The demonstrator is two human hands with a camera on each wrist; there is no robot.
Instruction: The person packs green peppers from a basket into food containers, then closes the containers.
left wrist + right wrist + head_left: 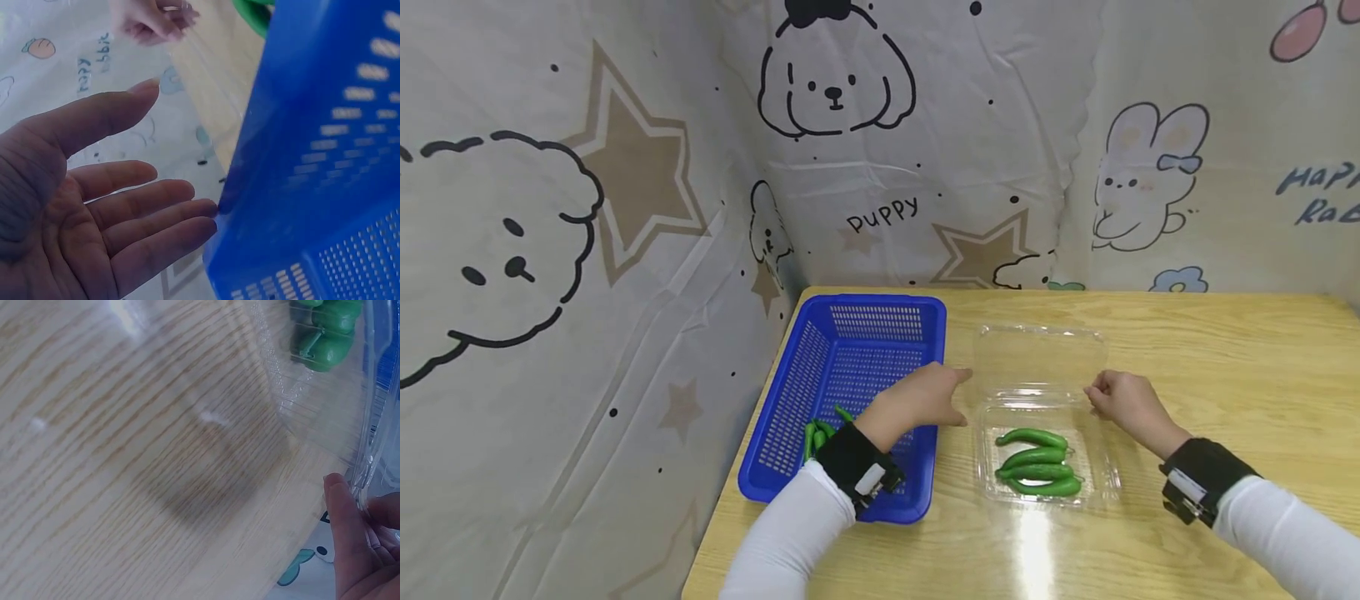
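Observation:
A hinged clear plastic box (1105, 467) lies opened out on the table, its lid (1041, 358) flat toward the back. Several green peppers (1036, 456) lie side by side in the box's base. My right hand (1129, 404) pinches the box's right edge near the hinge; in the right wrist view, thumb and fingers (347, 519) meet on the clear rim. My left hand (925, 398) reaches across the basket's right rim toward the box's left side, thumb and fingers spread, with nothing in it. The left wrist view shows the palm (81, 244) beside the blue basket wall (294, 119).
A blue perforated basket (938, 333) stands to the left of the box, with several green peppers (818, 435) at its near left, partly hidden by the left forearm. Patterned cloth (880, 167) hangs behind and to the left of the wooden table (1240, 358).

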